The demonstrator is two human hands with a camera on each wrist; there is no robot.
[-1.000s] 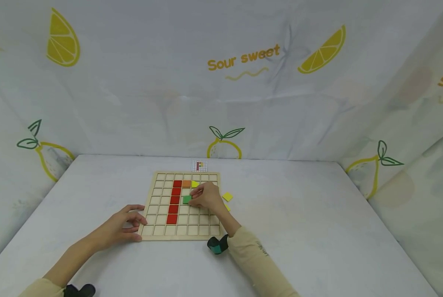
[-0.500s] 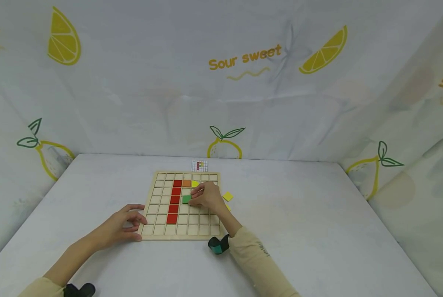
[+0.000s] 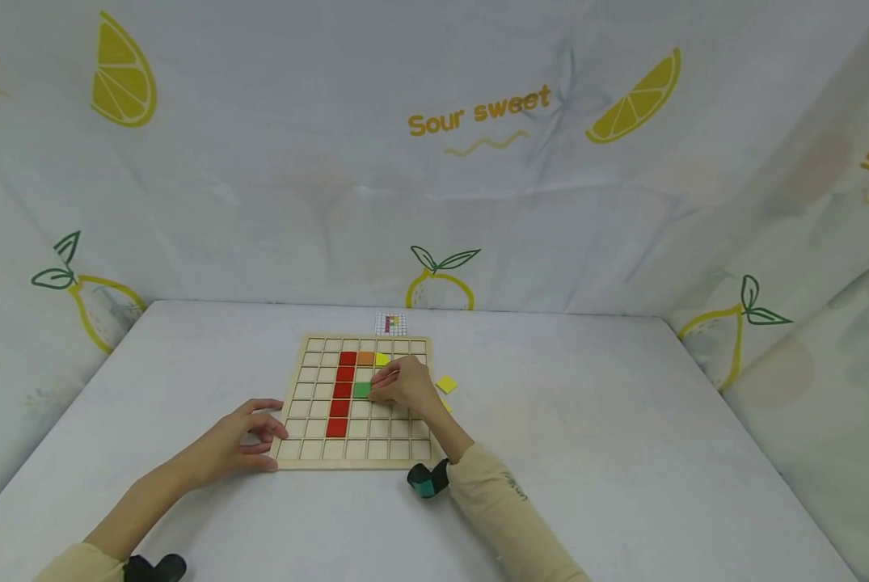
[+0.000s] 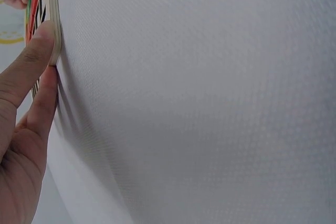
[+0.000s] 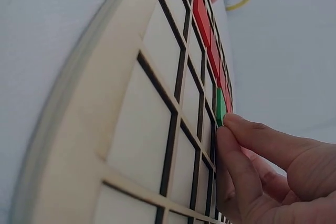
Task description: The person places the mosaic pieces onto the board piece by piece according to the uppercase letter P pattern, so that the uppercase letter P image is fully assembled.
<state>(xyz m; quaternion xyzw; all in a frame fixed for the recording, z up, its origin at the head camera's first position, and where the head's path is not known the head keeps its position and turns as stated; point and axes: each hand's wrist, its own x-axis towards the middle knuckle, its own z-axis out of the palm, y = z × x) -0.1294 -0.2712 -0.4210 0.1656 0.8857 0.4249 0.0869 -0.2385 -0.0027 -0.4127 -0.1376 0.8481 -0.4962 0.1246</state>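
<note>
The green tile (image 3: 362, 390) sits in the wooden grid board (image 3: 293, 404), in a cell just right of the red column (image 3: 342, 393), roughly at the board's middle height; whether it is fully seated or a little tilted in its cell cannot be told from the head view. The right hand (image 3: 403, 385) is the nearer one: its grip is pinched on the tile's right edge, fingertips (image 5: 231, 129) touching it, so the tile lies at about 9 o'clock from that hand. The tile is square, with no long axis to speak of. In the right wrist view the same green tile (image 5: 220, 106) stands at the end of the red row, with the fingers curled against it. At 12 o'clock from the tile an orange tile (image 3: 365, 358) and a yellow tile (image 3: 382, 360) fill cells in the second row. The left hand (image 3: 248, 437) rests at the board's lower left corner, at about 8 o'clock from the tile, thumb (image 4: 31, 61) pressed on the board's edge, holding nothing else. On the bench (image 3: 623, 453), a loose yellow tile (image 3: 446, 384) lies just right of the board, and a small pattern card (image 3: 391, 324) lies beyond its far edge.
</note>
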